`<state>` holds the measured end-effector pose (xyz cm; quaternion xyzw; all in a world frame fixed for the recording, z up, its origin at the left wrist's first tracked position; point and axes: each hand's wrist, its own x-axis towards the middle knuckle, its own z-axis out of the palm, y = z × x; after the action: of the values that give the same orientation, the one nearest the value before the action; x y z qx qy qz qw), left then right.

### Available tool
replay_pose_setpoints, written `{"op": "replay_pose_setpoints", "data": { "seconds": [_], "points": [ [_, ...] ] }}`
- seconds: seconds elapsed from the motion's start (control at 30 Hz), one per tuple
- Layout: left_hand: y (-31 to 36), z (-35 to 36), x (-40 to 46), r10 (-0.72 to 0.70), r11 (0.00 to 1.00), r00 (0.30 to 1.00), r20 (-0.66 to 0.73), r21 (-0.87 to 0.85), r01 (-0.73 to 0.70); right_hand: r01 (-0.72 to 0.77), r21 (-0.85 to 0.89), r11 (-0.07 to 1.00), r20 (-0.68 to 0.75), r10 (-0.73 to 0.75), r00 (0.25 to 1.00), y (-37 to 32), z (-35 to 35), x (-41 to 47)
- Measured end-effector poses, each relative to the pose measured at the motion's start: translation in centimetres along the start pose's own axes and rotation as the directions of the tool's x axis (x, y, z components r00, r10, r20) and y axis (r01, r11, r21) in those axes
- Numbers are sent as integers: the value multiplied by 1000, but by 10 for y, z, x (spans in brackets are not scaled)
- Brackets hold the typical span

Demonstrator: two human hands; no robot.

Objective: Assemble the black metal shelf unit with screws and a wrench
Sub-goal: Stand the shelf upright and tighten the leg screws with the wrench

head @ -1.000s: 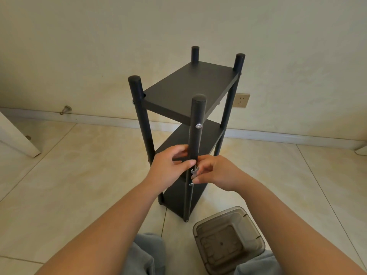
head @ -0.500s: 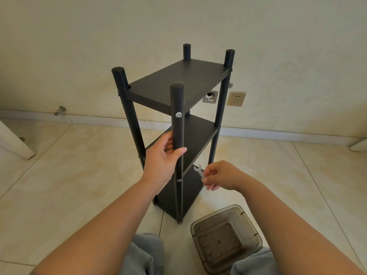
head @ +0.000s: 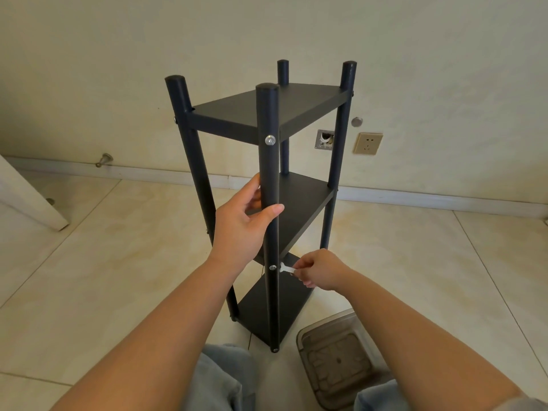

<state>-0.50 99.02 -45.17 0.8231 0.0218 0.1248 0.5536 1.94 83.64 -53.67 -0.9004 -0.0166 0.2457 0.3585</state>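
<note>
Head view: right hand (head: 318, 269) fingers (head: 302, 272) pinch a small silver wrench (head: 287, 269), its open end just beside the lower screw (head: 272, 267) on the near post (head: 269, 185). Left hand (head: 241, 221) fingers wrap that post higher up. To tighten well, seat the wrench squarely on the screw head first, then turn in short strokes while bracing the black shelf unit (head: 267, 114), which stands upright on the floor.
</note>
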Motion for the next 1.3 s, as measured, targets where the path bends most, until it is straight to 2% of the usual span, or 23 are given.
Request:
{"op": "replay_pose_setpoints", "data": {
  "seconds": [0.23,0.43,0.67,0.83,1.07,1.17,1.3],
  "points": [
    [-1,-3,3,-1,1000,1000,-4,23,1,49,122,991,-82,-39,996,-10,7,8],
    [-1,-6,2,-7,999,1000,9,31,7,69,118,991,-115,-55,992,-12,6,8],
    [0,-2,2,-18,1000,1000,9,20,17,116,-100,988,35,-113,993,-10,12,1],
    [1,-2,2,-19,999,1000,9,27,19,105,-154,983,-38,-112,993,-9,10,3],
    [0,-3,3,-20,999,1000,6,33,20,113,-103,988,-168,-129,977,-12,5,5],
    [0,-3,3,-19,1000,1000,6,17,19,104,-79,991,-149,-115,982,-12,7,6],
    [1,-4,2,-9,1000,1000,14,13,9,127,-160,979,-23,-132,991,-8,11,6]
  ]
}}
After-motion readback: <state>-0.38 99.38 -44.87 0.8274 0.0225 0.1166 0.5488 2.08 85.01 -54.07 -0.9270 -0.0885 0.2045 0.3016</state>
